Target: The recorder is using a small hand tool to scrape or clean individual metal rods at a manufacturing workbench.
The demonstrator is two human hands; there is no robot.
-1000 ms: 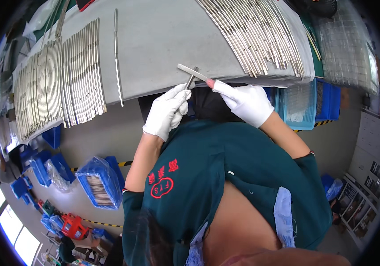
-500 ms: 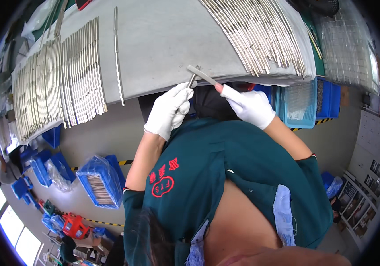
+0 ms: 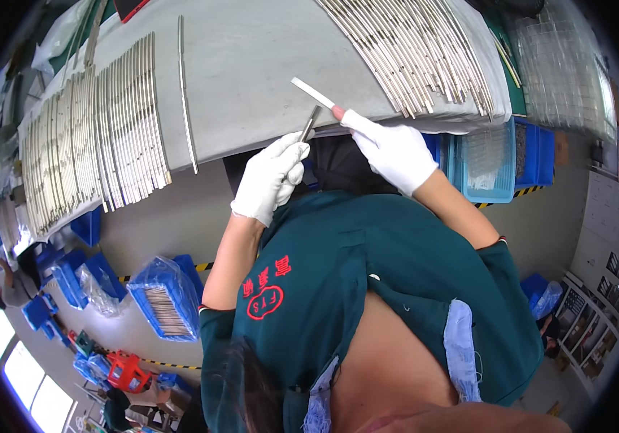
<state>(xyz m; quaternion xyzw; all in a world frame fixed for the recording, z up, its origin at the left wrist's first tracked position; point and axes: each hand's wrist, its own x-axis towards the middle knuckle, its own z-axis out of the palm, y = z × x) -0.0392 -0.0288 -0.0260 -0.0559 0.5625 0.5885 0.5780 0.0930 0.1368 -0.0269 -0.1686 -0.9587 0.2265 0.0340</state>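
My left hand (image 3: 269, 177), in a white glove, is closed around a short, shiny metal rod (image 3: 310, 123) whose upper end sticks out past the fingers. In my right hand (image 3: 396, 155), also gloved with a bare fingertip showing, is a narrow white strip (image 3: 312, 92), pinched at its lower end and slanting up to the left. A small gap separates strip and rod. Both hands are at the near edge of a table covered with grey cloth (image 3: 251, 79). How far the rod runs down inside the left hand is hidden.
Rows of metal rods lie at the table's left (image 3: 125, 123) and right (image 3: 403, 58). One single rod (image 3: 186, 101) lies apart, its end over the edge. Light-blue (image 3: 486, 191) and dark-blue bins stand at the right. A bagged blue crate (image 3: 165, 289) sits on the floor, lower left.
The strip crossed the rod's top end before; now it is clear of it, having moved up and left with my right hand. My left hand has shifted slightly left with the rod.
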